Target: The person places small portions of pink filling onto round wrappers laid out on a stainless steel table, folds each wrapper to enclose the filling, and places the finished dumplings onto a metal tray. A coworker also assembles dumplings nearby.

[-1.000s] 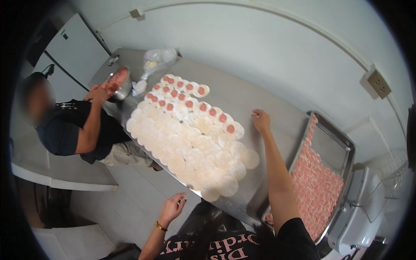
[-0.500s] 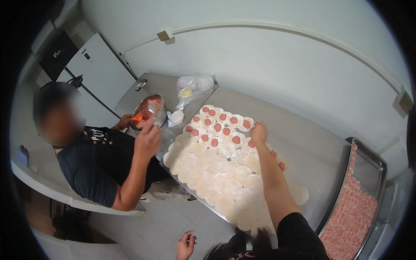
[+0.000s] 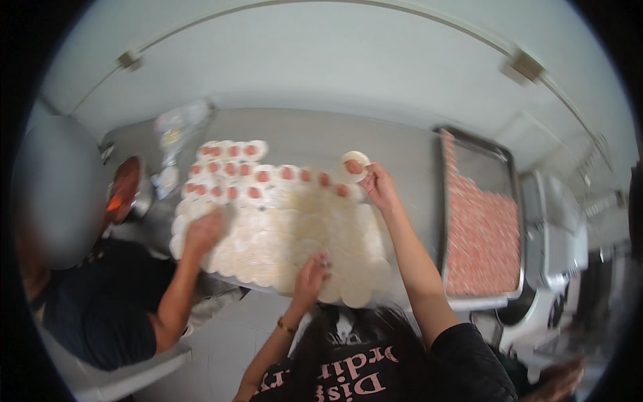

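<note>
My right hand (image 3: pixel 380 187) pinches the edge of a round dough wrapper (image 3: pixel 362 159) with a blob of pink meat filling (image 3: pixel 353 167) on it, raised off the far right part of the spread. Many overlapping pale wrappers (image 3: pixel 268 241) cover the steel table. Those in the far rows carry pink meat portions (image 3: pixel 287 173). Over the near wrappers hovers my left hand (image 3: pixel 309 276), fingers curled; something small and dark shows at its fingertips, too blurred to name.
At the left a co-worker's hand (image 3: pixel 205 231) is over the wrappers. Near it stand a metal bowl (image 3: pixel 143 199) of meat with an orange scoop (image 3: pixel 115 203) and a plastic bag (image 3: pixel 182 124). A metal tray (image 3: pixel 485 167) of filled pink-and-white pieces lies right, beside a grey machine (image 3: pixel 556 228).
The view has swung right. My right hand has lifted a filled wrapper and carried it right. My left hand has come up over the wrappers. The co-worker's raised hand has come down to them.
</note>
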Demonstrator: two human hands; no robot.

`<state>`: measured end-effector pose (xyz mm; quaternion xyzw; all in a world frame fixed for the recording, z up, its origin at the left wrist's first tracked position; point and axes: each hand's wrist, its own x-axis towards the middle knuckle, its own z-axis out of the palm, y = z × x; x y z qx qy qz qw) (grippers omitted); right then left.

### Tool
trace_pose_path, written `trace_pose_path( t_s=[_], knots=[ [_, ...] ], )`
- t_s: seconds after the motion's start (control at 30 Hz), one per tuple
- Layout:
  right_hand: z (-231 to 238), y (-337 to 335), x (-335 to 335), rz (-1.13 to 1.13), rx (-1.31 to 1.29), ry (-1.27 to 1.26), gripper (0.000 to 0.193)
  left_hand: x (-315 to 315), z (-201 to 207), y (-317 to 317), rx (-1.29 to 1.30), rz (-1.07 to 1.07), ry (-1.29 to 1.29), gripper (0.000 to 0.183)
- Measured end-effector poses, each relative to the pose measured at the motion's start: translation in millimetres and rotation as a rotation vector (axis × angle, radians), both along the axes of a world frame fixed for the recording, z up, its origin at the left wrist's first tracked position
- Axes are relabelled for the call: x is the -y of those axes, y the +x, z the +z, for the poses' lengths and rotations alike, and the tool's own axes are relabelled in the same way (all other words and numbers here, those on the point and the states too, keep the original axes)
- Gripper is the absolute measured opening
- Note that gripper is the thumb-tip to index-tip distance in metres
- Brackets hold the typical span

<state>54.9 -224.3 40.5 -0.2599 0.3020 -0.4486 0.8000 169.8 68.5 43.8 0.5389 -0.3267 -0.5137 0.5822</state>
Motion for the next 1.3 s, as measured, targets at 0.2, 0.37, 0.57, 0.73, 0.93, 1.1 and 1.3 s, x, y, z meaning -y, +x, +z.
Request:
trace_pose_path(
  t_s=[0.2,0.37,0.57,0.73,0.93,1.1,1.3],
  knots=[
    [36,-133,-154,-0.205,-0.037,0.079,0.007,83,5,-69,-0.450,-0.274,0.167,0.039],
    [15,-173,-240,-0.384,-0.277,0.289,0.003,74,-21,-118,0.094,-0.498,0.166,0.028],
    [-42,-202,-273,-0.452,-0.756,0.087,0.009,60,-59,-152,0.699,-0.602,-0.066,0.026],
    [-54,-214,-274,-0.444,-0.811,-0.077,0.023,57,-65,-164,0.103,-0.509,0.171,0.027],
    [-46,-211,-273,-0.357,-0.945,-0.275,0.029,52,-58,-165,0.219,-0.549,0.071,0.030],
    [-44,-211,-265,-0.341,-0.529,0.054,0.027,50,-46,-162,0.352,-0.511,0.058,0.030],
    [-48,-215,-257,-0.258,-0.689,-0.008,0.026,45,-34,-159,0.492,-0.519,0.029,0.031]
  ],
)
